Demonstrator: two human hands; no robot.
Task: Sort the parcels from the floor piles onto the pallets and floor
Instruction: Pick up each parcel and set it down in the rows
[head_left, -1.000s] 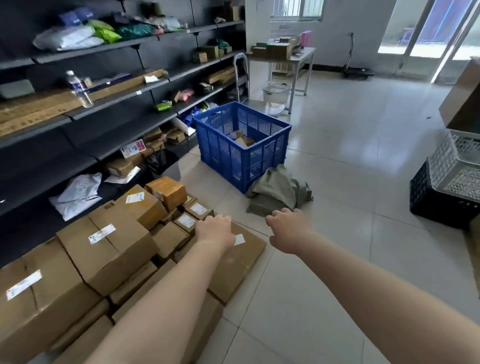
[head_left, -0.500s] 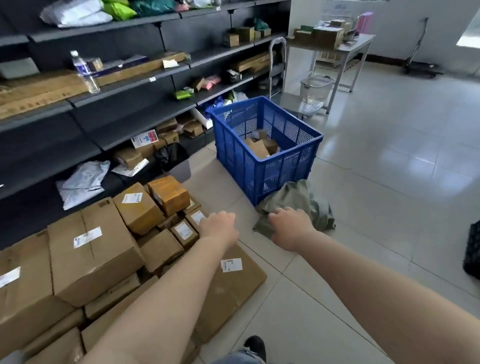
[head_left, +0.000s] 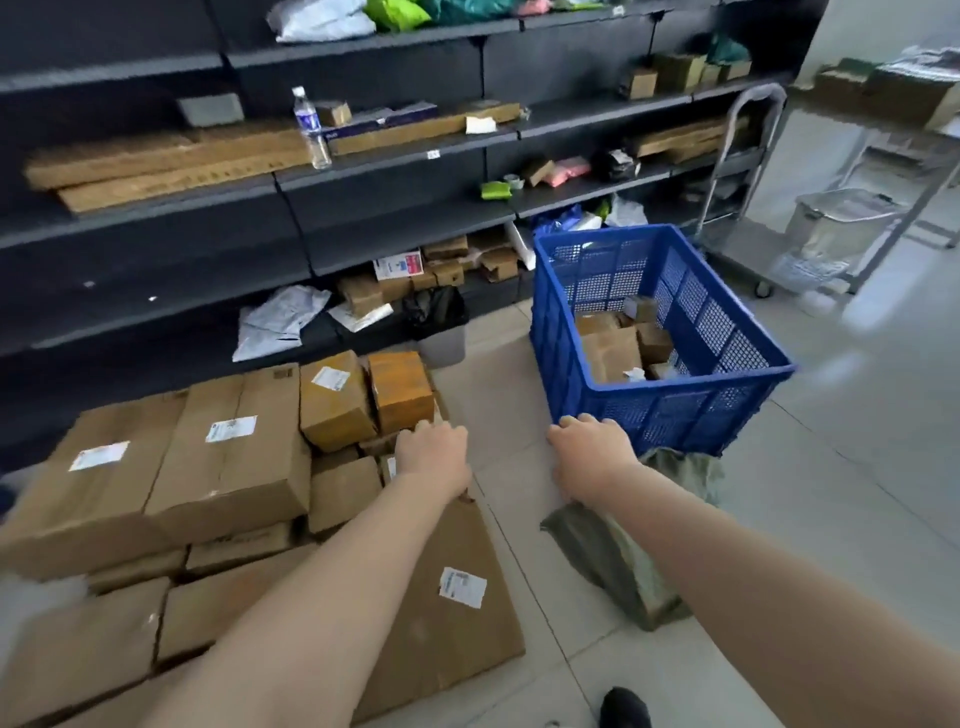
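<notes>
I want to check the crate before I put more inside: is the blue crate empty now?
No, the blue crate already holds several brown cardboard parcels lying on its bottom.

Both hands advanced: right hand now near blue crate, left hand over boxes.

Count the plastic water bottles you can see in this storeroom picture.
1. A clear water bottle stands upright on a dark shelf, beside the long flat cartons. Others could be hidden behind parcels elsewhere on the shelving.
</notes>
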